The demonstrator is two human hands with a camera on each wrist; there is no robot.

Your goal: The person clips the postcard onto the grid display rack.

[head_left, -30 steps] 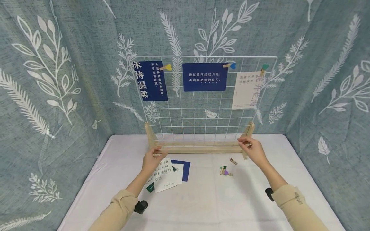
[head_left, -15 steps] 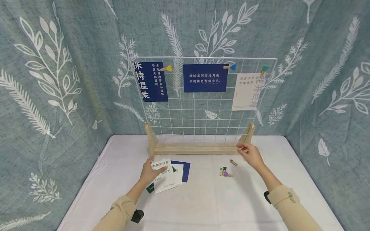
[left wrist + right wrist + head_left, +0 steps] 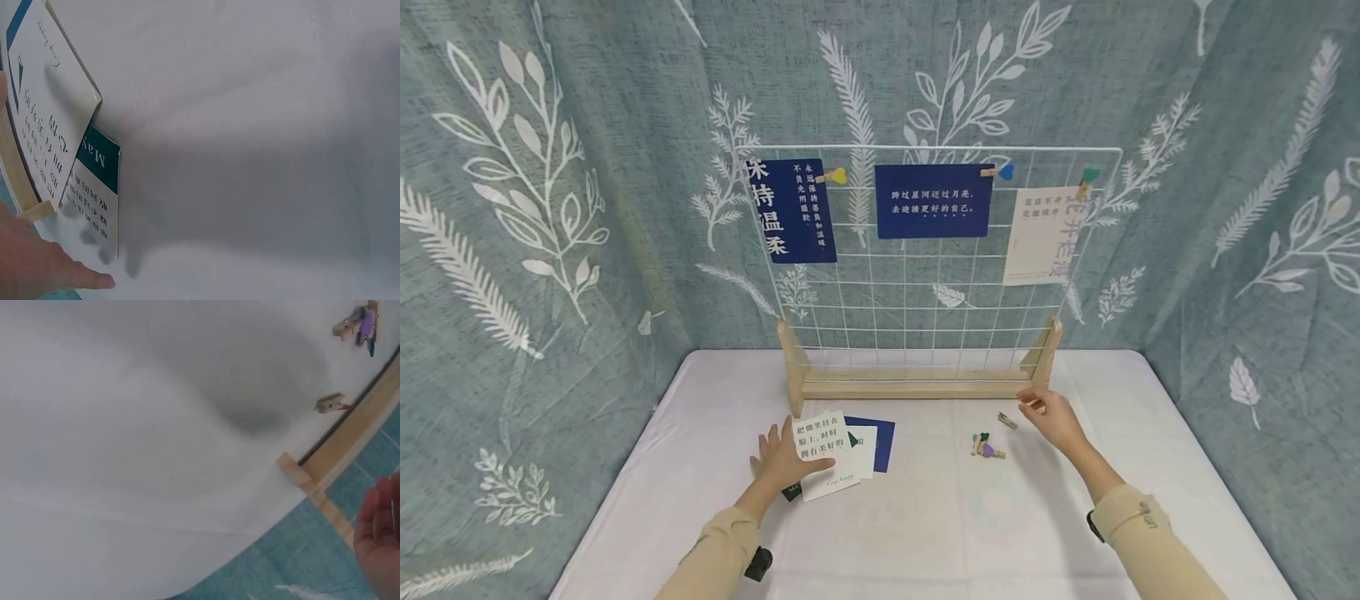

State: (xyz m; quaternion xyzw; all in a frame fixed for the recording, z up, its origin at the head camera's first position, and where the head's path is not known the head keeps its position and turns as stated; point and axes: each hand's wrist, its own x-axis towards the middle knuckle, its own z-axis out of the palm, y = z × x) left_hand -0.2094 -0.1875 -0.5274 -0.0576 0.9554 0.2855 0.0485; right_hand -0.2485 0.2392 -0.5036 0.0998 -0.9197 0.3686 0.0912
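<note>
My left hand (image 3: 778,460) is spread over a stack of cards at the left of the table. The top one is a white card (image 3: 829,486) with dark writing. Beneath it show a green-and-white card (image 3: 100,162) marked "May" and a blue card (image 3: 884,446). Fingertip shadows fall on the green-and-white card; whether the hand touches the stack I cannot tell. My right hand (image 3: 1054,418), fingers loosely bent and with nothing seen in them, hovers near the stand's right foot. Closest to it lies a small wooden clothespin (image 3: 1007,420).
A white wire grid (image 3: 917,300) rises from a wooden stand (image 3: 917,389) at the back. Two blue cards (image 3: 932,200) and a cream card (image 3: 1037,237) hang there by heart clothespins. Several loose clothespins (image 3: 987,450) lie bunched right of centre. Patterned curtains (image 3: 1247,208) enclose the table.
My left hand has come down from above the stack toward its left side, and its fingers have spread. The right hand has sunk slightly toward the table. Cards and clothespins lie as before.
</note>
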